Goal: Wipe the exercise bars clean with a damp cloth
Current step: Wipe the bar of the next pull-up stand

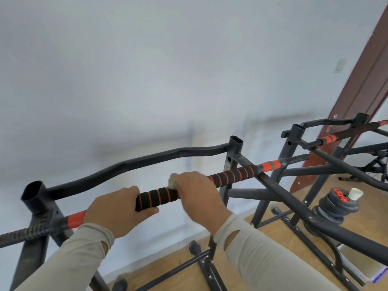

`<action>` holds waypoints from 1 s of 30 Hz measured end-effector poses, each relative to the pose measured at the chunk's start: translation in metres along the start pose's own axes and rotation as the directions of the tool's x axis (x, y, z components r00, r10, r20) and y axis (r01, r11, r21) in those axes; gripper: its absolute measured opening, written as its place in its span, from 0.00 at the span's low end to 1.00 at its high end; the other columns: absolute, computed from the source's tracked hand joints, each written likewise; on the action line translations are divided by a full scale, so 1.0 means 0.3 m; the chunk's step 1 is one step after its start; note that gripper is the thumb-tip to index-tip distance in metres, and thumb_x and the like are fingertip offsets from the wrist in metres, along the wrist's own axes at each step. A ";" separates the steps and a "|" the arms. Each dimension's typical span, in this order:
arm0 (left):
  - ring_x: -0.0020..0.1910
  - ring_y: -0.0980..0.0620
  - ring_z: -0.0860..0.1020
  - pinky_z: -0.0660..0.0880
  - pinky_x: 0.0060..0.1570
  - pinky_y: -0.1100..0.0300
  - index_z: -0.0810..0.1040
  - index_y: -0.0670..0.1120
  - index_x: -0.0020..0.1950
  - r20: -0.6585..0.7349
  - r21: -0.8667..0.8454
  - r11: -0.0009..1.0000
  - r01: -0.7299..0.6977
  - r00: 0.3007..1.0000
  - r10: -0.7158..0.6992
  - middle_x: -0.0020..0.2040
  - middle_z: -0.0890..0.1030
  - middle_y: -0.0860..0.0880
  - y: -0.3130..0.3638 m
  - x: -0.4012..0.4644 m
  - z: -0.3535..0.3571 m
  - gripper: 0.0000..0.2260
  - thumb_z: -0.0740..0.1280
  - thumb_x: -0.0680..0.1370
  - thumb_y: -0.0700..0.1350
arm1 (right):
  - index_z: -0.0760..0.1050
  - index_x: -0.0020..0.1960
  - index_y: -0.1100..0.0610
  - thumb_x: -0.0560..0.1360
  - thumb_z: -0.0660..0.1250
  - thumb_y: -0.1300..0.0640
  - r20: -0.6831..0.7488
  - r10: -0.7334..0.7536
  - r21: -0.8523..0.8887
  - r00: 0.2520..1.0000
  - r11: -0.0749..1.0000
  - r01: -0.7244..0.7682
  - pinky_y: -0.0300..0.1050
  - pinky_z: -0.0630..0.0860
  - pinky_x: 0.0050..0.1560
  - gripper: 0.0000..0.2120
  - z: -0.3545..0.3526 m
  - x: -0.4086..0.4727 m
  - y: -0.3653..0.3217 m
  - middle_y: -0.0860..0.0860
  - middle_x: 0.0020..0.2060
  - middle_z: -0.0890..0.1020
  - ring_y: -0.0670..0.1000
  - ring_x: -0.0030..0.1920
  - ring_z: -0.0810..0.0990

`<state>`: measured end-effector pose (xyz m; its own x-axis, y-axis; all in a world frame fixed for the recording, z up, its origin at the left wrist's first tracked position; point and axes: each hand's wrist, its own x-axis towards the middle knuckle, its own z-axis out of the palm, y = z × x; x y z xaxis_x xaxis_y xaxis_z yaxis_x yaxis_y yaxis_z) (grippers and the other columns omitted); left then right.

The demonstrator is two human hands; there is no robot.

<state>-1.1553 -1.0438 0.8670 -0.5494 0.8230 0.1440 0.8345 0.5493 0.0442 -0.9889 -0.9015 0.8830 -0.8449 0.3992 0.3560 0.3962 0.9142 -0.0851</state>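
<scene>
The right hand [197, 194] is closed over the padded bar [231, 175], with a small wad of pale cloth [172, 182] bunched under the fingers so that only a tuft shows at the thumb side. The cloth sits where the black foam with red rings runs through the palm, which puts the damp face against the grip; this looks like the wiping step itself. The left hand [117, 208] wraps the same bar just beside it, nearer the left upright [35, 198], fingers over the top and thumb underneath, most likely to steady the frame against the rubbing. Both pale sleeves come in from the bottom edge. Behind the padded bar a bent black bar [134, 162] joins the two uprights. Toward the right, a second frame [294, 139] carries its own red-and-black bar, so more bars probably remain. On the wooden floor [241, 269] beyond stands a stack of weight plates [333, 204] with a white paper cup [355, 193] on top.
</scene>
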 end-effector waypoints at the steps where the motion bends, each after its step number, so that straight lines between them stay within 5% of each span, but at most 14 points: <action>1: 0.33 0.59 0.76 0.78 0.40 0.60 0.68 0.56 0.43 0.001 0.003 1.000 -0.001 1.000 0.001 0.36 0.76 0.56 -0.003 0.000 0.004 0.26 0.56 0.69 0.78 | 0.76 0.52 0.46 0.74 0.62 0.66 0.047 0.018 -0.048 0.999 0.999 -0.015 0.48 0.80 0.50 0.16 -0.028 -0.005 0.059 0.42 0.39 0.76 0.49 0.41 0.75; 4: 0.33 0.58 0.76 0.79 0.41 0.57 0.68 0.56 0.44 -0.002 0.004 1.000 -0.004 1.000 0.004 0.37 0.75 0.57 -0.008 -0.001 0.012 0.26 0.56 0.69 0.79 | 0.77 0.63 0.47 0.78 0.64 0.64 0.141 0.252 -0.163 0.957 0.960 -0.228 0.46 0.81 0.52 0.18 -0.115 -0.026 0.236 0.46 0.47 0.80 0.49 0.47 0.80; 7: 0.33 0.57 0.76 0.78 0.41 0.56 0.68 0.56 0.44 -0.006 0.002 1.000 -0.003 1.000 0.003 0.37 0.75 0.56 -0.015 -0.001 0.015 0.26 0.56 0.69 0.78 | 0.76 0.58 0.54 0.79 0.65 0.60 0.132 0.410 -0.367 0.902 0.866 -0.340 0.45 0.80 0.51 0.09 -0.173 -0.032 0.400 0.49 0.44 0.77 0.50 0.44 0.78; 9: 0.34 0.57 0.76 0.78 0.41 0.56 0.68 0.56 0.44 -0.008 -0.002 1.000 -0.005 1.000 0.005 0.37 0.75 0.56 -0.017 -0.002 0.018 0.26 0.56 0.69 0.78 | 0.74 0.55 0.56 0.79 0.63 0.60 0.061 0.462 -0.351 0.885 0.840 -0.414 0.45 0.77 0.47 0.06 -0.190 -0.032 0.444 0.50 0.44 0.77 0.51 0.42 0.77; 11: 0.34 0.57 0.76 0.78 0.41 0.56 0.68 0.55 0.44 -0.009 -0.002 1.000 -0.003 1.000 0.003 0.37 0.75 0.56 -0.018 -0.001 0.016 0.26 0.56 0.69 0.78 | 0.73 0.56 0.57 0.81 0.60 0.60 0.094 0.438 -0.299 0.894 0.869 -0.394 0.43 0.73 0.44 0.06 -0.174 -0.019 0.400 0.49 0.46 0.73 0.50 0.43 0.75; 14: 0.34 0.56 0.76 0.78 0.41 0.56 0.67 0.55 0.46 -0.032 -0.008 1.000 -0.013 0.999 0.013 0.39 0.75 0.56 -0.023 -0.006 0.022 0.25 0.59 0.70 0.76 | 0.75 0.59 0.55 0.82 0.60 0.58 0.141 0.259 -0.173 0.956 0.957 -0.234 0.44 0.78 0.50 0.08 -0.106 -0.016 0.237 0.49 0.49 0.75 0.49 0.49 0.78; 17: 0.36 0.53 0.75 0.77 0.38 0.56 0.67 0.52 0.53 -0.205 -0.010 0.992 -0.124 0.972 0.119 0.45 0.73 0.55 -0.037 -0.020 0.053 0.26 0.70 0.69 0.69 | 0.73 0.49 0.49 0.84 0.55 0.51 0.051 0.242 0.033 0.969 0.969 -0.244 0.47 0.81 0.47 0.10 -0.048 -0.013 0.173 0.46 0.43 0.79 0.46 0.44 0.78; 20: 0.34 0.53 0.72 0.72 0.32 0.59 0.70 0.51 0.48 -0.311 -0.019 0.979 -0.201 0.932 0.186 0.41 0.72 0.54 -0.059 -0.033 0.061 0.23 0.77 0.66 0.61 | 0.77 0.51 0.48 0.83 0.56 0.50 0.040 0.257 0.140 0.966 0.955 -0.260 0.46 0.81 0.49 0.11 -0.058 -0.017 0.205 0.43 0.44 0.81 0.45 0.46 0.80; 26: 0.39 0.55 0.74 0.74 0.40 0.60 0.71 0.55 0.51 -0.212 -0.051 0.980 -0.191 0.961 0.177 0.43 0.74 0.57 -0.079 -0.039 0.054 0.20 0.56 0.76 0.70 | 0.79 0.58 0.47 0.84 0.61 0.54 0.141 0.302 0.162 0.943 0.933 -0.323 0.33 0.74 0.41 0.09 -0.109 -0.059 0.332 0.44 0.47 0.83 0.45 0.44 0.81; 30: 0.41 0.52 0.73 0.73 0.43 0.56 0.76 0.54 0.51 -0.269 0.062 0.992 -0.114 0.955 0.126 0.45 0.74 0.54 -0.075 -0.022 0.060 0.27 0.45 0.78 0.69 | 0.78 0.53 0.50 0.83 0.60 0.55 0.046 0.339 0.087 0.939 0.936 -0.342 0.41 0.78 0.43 0.08 -0.078 -0.037 0.347 0.46 0.42 0.82 0.44 0.41 0.80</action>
<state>-1.1711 -1.0589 0.8473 -0.4079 0.8162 0.4092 0.8872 0.4602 -0.0335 -0.9299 -0.8125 0.8919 -0.6760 0.6886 0.2625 0.6285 0.7247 -0.2826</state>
